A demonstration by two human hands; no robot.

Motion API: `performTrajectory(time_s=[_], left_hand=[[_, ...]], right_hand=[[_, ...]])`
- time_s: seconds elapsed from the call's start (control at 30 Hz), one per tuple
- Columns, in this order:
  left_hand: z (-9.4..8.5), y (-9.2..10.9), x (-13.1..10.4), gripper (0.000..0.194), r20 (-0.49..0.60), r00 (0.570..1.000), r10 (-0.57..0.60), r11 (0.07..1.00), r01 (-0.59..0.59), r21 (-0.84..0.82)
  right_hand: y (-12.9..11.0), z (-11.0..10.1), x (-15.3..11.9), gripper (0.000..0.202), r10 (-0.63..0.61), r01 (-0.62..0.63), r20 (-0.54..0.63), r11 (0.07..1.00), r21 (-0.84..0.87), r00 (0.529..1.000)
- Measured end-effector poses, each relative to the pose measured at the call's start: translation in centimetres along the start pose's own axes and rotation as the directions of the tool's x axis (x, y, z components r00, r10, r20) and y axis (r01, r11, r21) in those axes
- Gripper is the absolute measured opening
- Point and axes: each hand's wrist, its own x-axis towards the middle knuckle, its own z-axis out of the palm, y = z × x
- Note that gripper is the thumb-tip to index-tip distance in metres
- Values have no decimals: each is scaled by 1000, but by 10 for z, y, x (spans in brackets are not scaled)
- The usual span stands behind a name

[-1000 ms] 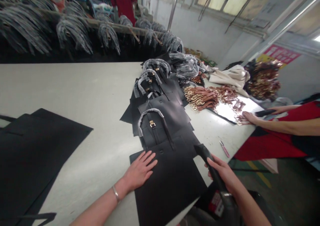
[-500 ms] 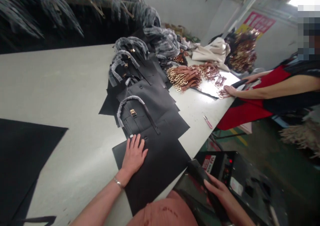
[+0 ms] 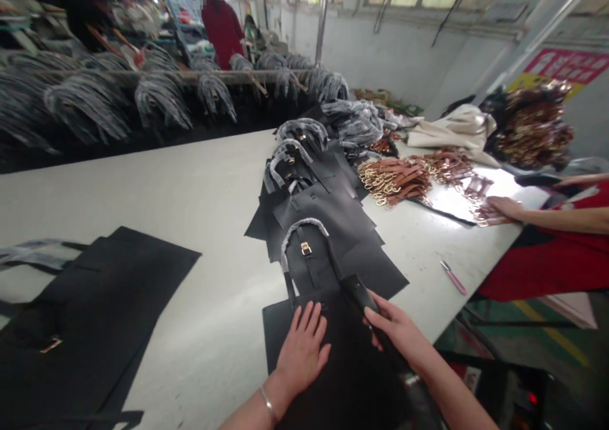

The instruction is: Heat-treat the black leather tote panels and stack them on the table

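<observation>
My left hand (image 3: 303, 351) lies flat, fingers spread, on a black bag panel (image 3: 349, 379) near its top edge. In my right hand (image 3: 397, 328) is a long black hand-held tool (image 3: 356, 292); its exact kind I cannot make out. The tool's flat tip is over the panel's upper part, by the lower right end of a bag handle (image 3: 304, 222) wrapped in clear plastic; whether it touches, I cannot tell. A gold buckle (image 3: 305, 248) sits on a black strap inside the handle's arch. More black panels (image 3: 328, 217) overlap in a row behind.
At left lies another black bag piece (image 3: 128, 278). Brown straps with gold clasps (image 3: 397, 179) are heaped at right, near a co-worker's hand (image 3: 507, 208). A pink-handled tool (image 3: 454, 278) lies near the table's (image 3: 209, 192) right edge. Plastic-wrapped handles (image 3: 162, 94) hang along the back rail.
My right hand has brought the black tool from beside the table up over the panel. My left hand stays flat near the panel's top edge. The view has turned left and up.
</observation>
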Motion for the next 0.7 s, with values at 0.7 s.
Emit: performTrajectory(time_s=[0.7], left_hand=[[-7,-7,12,39,29,998,-59,984,63,-166]], right_hand=[[-72,57,90,58,-49,54,77,996,-65,996]])
